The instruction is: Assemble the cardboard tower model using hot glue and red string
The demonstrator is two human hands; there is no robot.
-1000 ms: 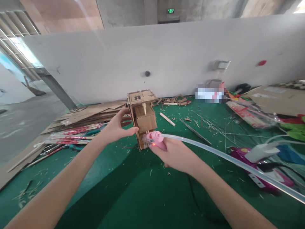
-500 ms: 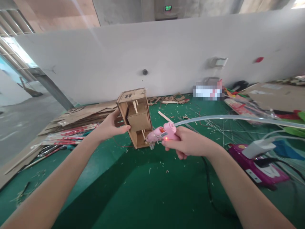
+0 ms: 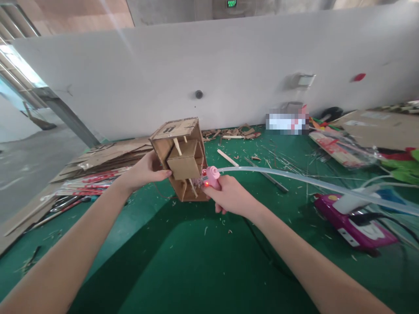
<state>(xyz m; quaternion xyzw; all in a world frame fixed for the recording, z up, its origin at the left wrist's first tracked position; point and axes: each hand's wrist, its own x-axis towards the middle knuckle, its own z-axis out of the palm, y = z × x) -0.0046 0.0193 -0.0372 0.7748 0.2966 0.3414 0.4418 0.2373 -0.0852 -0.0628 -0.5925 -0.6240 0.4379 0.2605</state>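
A cardboard box (image 3: pixel 183 169) with an open front stands upright on the green table, a smaller cardboard piece and thin wooden sticks inside it. My left hand (image 3: pixel 151 171) grips its left side, thumb at the front edge and the other fingers hidden behind. In my right hand (image 3: pixel 225 192) is a pink hot glue gun (image 3: pixel 212 175) with its red light lit. The gun's nozzle reaches into the lower opening of the box, so its tip is hard to make out. A long clear glue stick (image 3: pixel 281 175) trails from the gun's back to the right.
A magenta power strip (image 3: pixel 356 226) with plugs sits at right. Flat cardboard sheets (image 3: pixel 108 159) and packaged sticks lie at left. Cardboard scraps (image 3: pixel 229 132), a wooden stick (image 3: pixel 227 157) and shavings lie near the white wall (image 3: pixel 147 83).
My right hand has moved left with the glue gun, bringing its nozzle into the lower opening. The box has turned slightly and shifted a little left with my left hand.
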